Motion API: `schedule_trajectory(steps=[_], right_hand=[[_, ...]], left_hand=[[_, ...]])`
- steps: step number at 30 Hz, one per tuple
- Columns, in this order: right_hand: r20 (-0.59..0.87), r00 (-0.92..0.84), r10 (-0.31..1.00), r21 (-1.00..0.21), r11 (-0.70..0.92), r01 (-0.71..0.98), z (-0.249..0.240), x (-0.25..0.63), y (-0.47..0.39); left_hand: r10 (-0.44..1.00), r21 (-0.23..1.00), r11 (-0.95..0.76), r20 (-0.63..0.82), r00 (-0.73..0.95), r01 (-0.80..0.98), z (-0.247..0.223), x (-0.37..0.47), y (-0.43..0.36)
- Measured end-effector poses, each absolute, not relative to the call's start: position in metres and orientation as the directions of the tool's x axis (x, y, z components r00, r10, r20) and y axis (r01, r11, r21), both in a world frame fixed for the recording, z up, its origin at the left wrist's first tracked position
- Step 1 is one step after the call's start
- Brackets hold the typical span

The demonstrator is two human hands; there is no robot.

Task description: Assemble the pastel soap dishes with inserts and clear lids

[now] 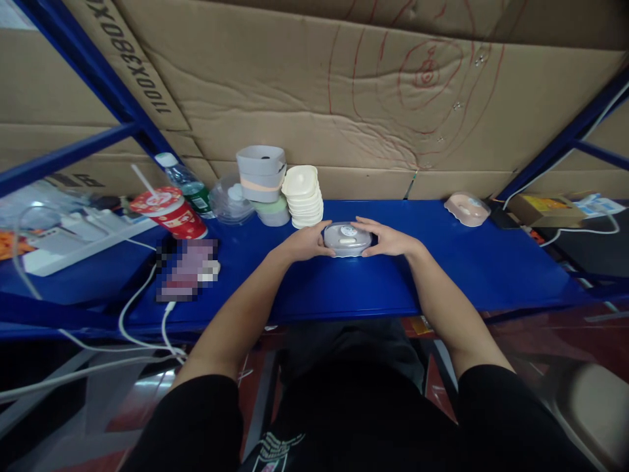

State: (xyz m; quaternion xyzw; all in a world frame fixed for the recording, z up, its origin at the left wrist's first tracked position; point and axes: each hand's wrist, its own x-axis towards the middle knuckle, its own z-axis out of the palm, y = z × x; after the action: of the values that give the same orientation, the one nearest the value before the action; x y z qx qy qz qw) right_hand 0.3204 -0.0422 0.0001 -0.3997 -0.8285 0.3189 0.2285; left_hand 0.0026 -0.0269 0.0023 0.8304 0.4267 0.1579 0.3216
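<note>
A small grey container with a clear lid and a round white label (348,240) rests at the middle of the blue table, between my two hands. My left hand (307,242) grips its left end, fingers along the back and thumb at the front. On the right end, my right hand (386,238) holds it the same way. Just behind my left hand stands a tall stack of cream-coloured trays (303,196). Beside that stack, grey containers (262,174) sit on top of green and grey ones (274,211).
Clear round lids (230,202), a water bottle (189,187) and a red cup with a straw (171,213) stand at the left. A pixelated flat item (187,269) and white cables lie nearer. At the back right are a pink container (466,208) and a cardboard box (548,211).
</note>
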Motion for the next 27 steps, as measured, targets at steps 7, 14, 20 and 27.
schedule_trajectory(steps=[7,14,20,27], right_hand=[[0.096,-0.276,0.956,-0.514,0.285,0.809,0.007,0.375,-0.035],[0.261,0.16,0.952,-0.279,-0.084,0.957,0.017,0.403,-0.044],[0.412,-0.065,0.909,-0.334,0.217,0.917,0.003,0.371,-0.029],[0.279,0.116,0.953,-0.705,0.122,0.698,-0.029,0.384,0.003]], left_hand=[[0.839,0.556,-0.468,0.035,0.543,0.687,0.005,-0.001,-0.028],[0.812,0.529,-0.509,0.033,0.583,0.679,0.006,0.001,-0.028],[0.805,0.458,-0.507,-0.051,0.591,0.731,0.011,0.003,-0.031],[0.801,0.425,-0.514,-0.074,0.594,0.745,0.009,0.004,-0.029]])
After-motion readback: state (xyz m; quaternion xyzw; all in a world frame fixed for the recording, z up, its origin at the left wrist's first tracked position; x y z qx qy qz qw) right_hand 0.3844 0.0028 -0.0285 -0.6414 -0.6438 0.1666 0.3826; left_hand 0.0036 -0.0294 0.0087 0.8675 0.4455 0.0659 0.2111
